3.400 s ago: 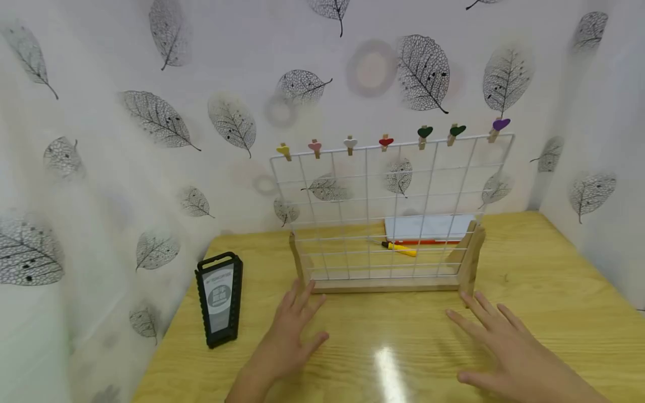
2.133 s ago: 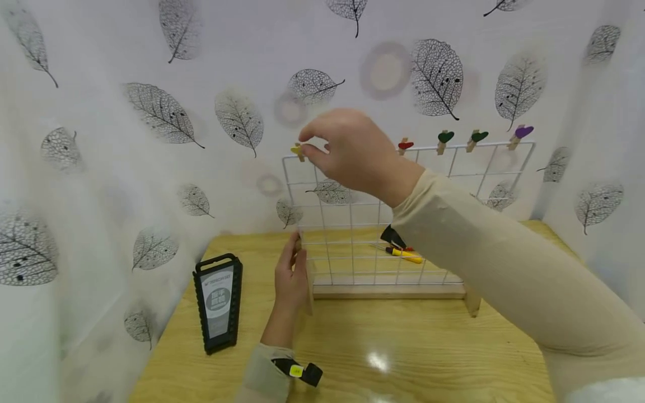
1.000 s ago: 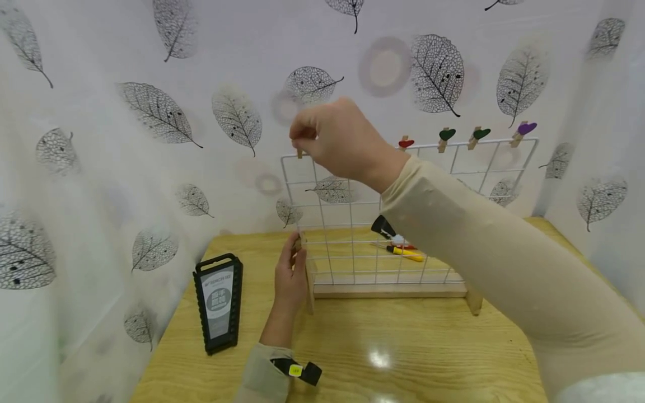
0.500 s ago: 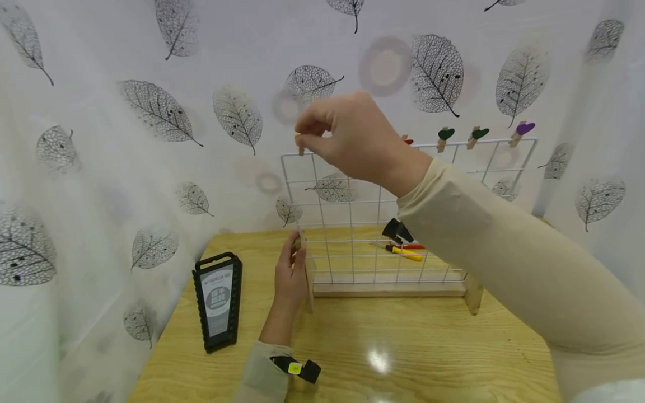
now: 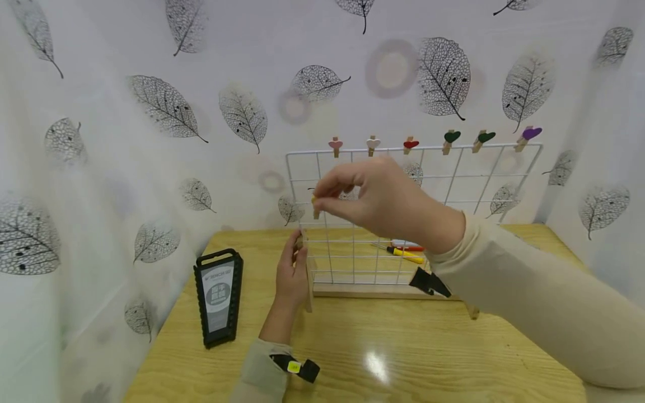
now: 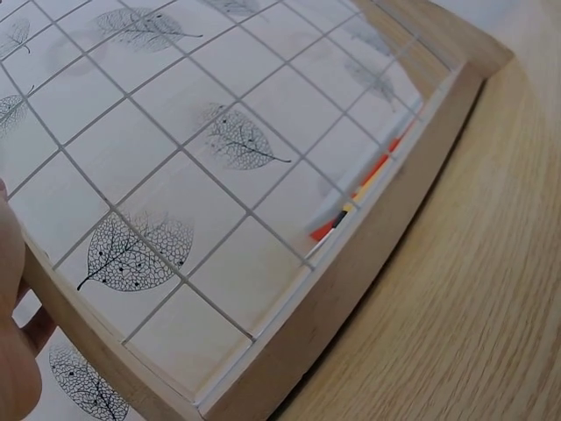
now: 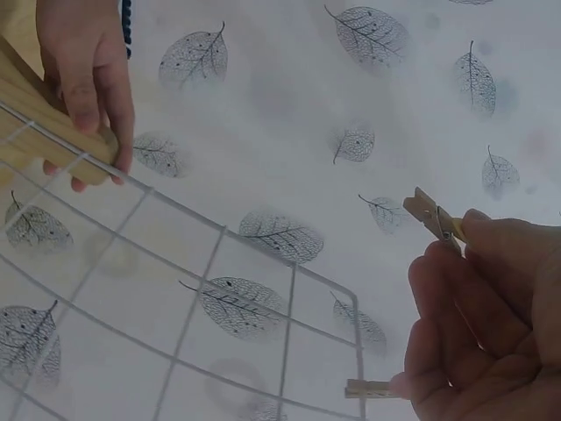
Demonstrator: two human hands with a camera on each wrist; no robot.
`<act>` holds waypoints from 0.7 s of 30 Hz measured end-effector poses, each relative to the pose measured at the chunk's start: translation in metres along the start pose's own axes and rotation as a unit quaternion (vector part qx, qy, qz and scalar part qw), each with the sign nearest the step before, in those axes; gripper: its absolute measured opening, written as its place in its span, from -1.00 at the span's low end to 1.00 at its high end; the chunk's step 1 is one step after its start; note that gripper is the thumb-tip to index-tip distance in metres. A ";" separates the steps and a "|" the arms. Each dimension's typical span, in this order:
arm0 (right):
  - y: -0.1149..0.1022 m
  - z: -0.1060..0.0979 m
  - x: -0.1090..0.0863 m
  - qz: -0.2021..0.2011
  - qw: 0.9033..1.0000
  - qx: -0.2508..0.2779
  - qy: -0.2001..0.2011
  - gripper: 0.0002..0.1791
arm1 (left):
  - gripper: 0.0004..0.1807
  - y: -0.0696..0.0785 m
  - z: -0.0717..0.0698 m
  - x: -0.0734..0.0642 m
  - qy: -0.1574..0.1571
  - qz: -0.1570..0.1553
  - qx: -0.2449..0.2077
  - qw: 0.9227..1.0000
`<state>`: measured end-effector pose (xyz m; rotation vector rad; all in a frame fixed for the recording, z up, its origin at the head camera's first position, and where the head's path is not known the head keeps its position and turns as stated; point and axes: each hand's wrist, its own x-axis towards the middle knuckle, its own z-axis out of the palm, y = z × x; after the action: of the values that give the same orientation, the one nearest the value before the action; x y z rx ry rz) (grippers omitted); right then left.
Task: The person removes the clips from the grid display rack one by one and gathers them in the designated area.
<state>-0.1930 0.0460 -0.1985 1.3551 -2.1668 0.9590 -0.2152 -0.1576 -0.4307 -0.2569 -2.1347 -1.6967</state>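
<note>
My right hand pinches a small wooden clothespin with a yellow heart between thumb and fingertips, in front of the upper left of a white wire grid. The right wrist view shows the clothespin free of the wire. My left hand grips the left wooden upright of the grid's stand, thumb on one face and fingers round the other. Along the grid's top wire sit clothespins with hearts: pink, white, red, two green and purple.
Behind the grid lie a yellow-handled screwdriver and a red-edged white item, partly covered by the right arm. A black wrench-set holder lies left on the wooden table. A leaf-print curtain hangs behind.
Both hands left the tabletop: the left took hold of the stand's left upright. The right pulled the yellow-heart clothespin off the top wire's left end and brought it lower and slightly right.
</note>
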 end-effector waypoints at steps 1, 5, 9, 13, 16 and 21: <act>0.002 0.002 -0.006 0.011 1.000 0.005 -0.006 -0.93 | -0.51 0.004 -0.001 0.000 -0.001 0.000 0.003 1.000; 0.010 0.009 -0.028 0.071 0.996 0.025 -0.041 -0.94 | -0.52 0.014 -0.001 -0.003 0.000 0.010 0.011 1.000; 0.019 0.023 -0.051 0.134 0.985 0.058 -0.088 -0.94 | -0.50 -0.005 0.001 0.000 0.000 0.012 0.003 1.000; 0.033 0.045 -0.076 0.168 0.974 0.089 -0.124 -0.93 | -0.47 -0.018 0.001 0.001 -0.002 0.005 0.005 1.000; 0.045 0.062 -0.097 0.192 0.965 0.107 -0.146 -0.95 | -0.47 -0.020 0.000 0.000 0.000 0.005 0.011 1.000; 0.059 0.091 -0.131 0.244 0.943 0.152 -0.168 -0.97 | -0.47 -0.019 -0.001 0.000 -0.004 0.014 0.017 1.000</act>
<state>-0.1863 0.0774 -0.3657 1.1970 -2.7914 1.3749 -0.2227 -0.1630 -0.4476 -0.2835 -2.1538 -1.6452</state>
